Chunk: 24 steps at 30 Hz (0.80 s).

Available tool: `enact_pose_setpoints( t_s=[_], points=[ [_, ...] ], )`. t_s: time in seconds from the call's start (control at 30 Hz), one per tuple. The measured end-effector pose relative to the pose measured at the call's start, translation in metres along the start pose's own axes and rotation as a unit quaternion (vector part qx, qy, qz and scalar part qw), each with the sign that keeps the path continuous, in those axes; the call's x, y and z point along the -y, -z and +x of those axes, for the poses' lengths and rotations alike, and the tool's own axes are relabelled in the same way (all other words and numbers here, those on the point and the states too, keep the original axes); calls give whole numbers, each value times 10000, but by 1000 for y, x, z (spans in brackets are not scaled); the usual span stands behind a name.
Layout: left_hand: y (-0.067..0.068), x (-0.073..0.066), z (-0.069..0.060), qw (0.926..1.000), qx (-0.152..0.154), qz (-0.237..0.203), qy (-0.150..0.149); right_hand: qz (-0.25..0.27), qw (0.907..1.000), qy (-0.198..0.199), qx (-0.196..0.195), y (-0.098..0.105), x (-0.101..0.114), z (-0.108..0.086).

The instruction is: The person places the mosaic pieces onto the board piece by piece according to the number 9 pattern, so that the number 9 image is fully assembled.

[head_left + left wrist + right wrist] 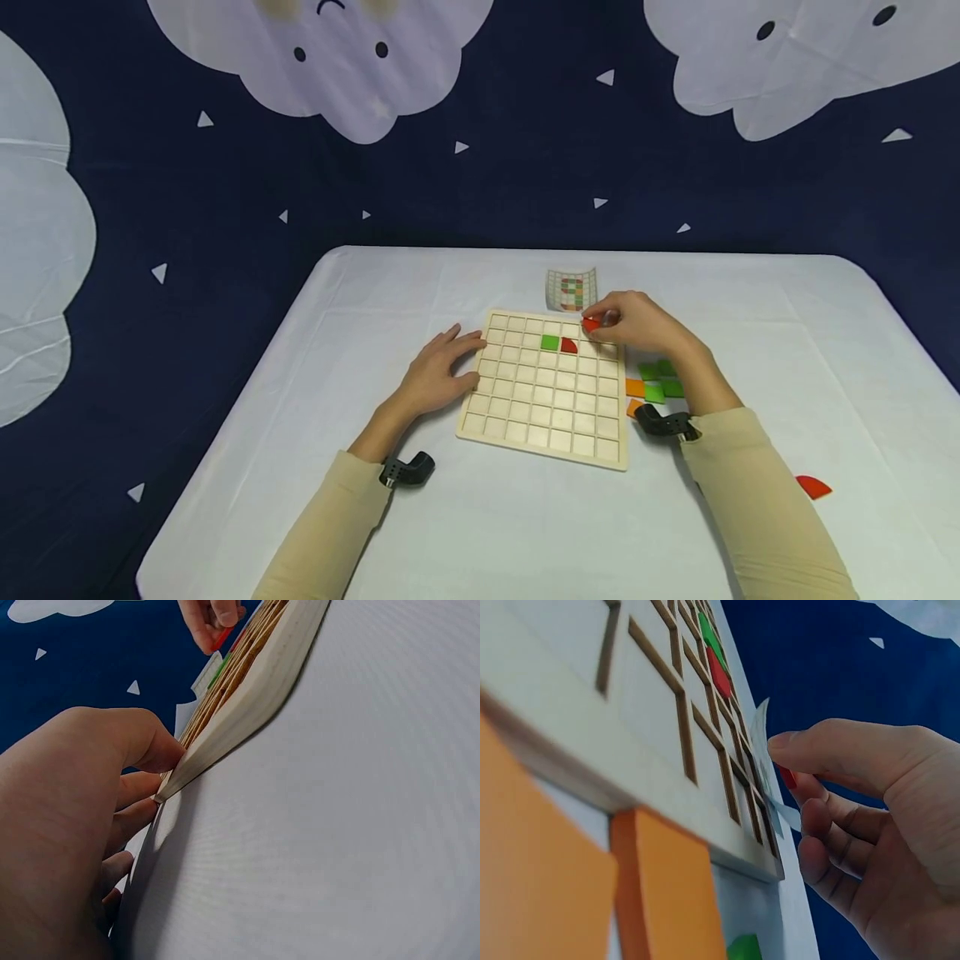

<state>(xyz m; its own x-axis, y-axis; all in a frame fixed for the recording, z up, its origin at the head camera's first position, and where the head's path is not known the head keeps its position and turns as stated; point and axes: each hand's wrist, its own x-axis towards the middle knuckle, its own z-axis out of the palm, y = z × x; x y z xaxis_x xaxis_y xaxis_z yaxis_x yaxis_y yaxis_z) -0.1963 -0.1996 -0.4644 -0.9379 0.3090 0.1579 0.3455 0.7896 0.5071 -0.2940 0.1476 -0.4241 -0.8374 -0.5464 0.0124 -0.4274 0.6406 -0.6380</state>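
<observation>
A wooden grid board (536, 392) lies on the white table, with a green square (550, 342) and a red quarter-round piece (569, 345) side by side in its cells. My right hand (637, 321) pinches another red piece (591, 324) between thumb and finger over the board's far right corner; in the right wrist view only a bit of that red piece (787, 777) shows below the thumb. Along the board's left edge rests my left hand (438, 371), fingers spread; the left wrist view shows its thumb and fingertips touching the board's side (247, 709).
A curled pattern card (572, 291) stands just beyond the board. Right of the board lie orange pieces (634, 388) and several green squares (654, 392), partly behind my right wrist. Another red piece (813, 487) lies beside my right sleeve.
</observation>
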Motion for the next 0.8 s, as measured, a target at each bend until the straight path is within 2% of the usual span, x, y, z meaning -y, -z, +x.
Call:
enact_pose_setpoints(
  t_s=[0.23, 0.47, 0.67, 0.8],
  points=[
    [1, -1, 0, 10000, 65, 21, 8, 52, 9999, 54, 99, -3, 6, 3],
    [5, -2, -1, 10000, -75, -31, -35, 86, 9997, 130, 211, -6, 15, 12],
    [3, -1, 0, 10000, -4, 13, -47, 15, 9995, 109, 287, -9, 17, 13],
    [2, -2, 0, 10000, -11, -11, -50, 145, 9992, 161, 342, -12, 18, 13]
  ],
)
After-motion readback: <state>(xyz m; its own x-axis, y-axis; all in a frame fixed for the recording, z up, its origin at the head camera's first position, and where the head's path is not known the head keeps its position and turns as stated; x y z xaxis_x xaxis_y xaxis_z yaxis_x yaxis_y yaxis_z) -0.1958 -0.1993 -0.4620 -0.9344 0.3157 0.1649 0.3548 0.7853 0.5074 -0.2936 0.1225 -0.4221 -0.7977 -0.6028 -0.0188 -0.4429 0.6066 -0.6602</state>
